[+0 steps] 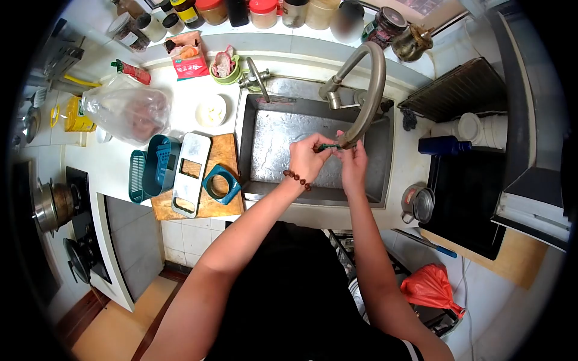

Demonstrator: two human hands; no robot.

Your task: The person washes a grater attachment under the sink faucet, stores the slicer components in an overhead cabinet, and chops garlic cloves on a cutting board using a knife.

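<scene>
Both my hands are over the stainless steel sink, just under the end of the curved faucet. My left hand, with a brown bead bracelet at its wrist, is closed in a pinch on a small dark green piece. I cannot make out what kind of thing it is. My right hand is closed at the other end of that piece, its fingertips beside the spout and partly hidden by it. Water drops lie on the sink floor.
Left of the sink, a wooden cutting board carries a white slicer frame and a teal square part. Beside them are a teal basket, a white bowl and a plastic bag. A metal cup stands right.
</scene>
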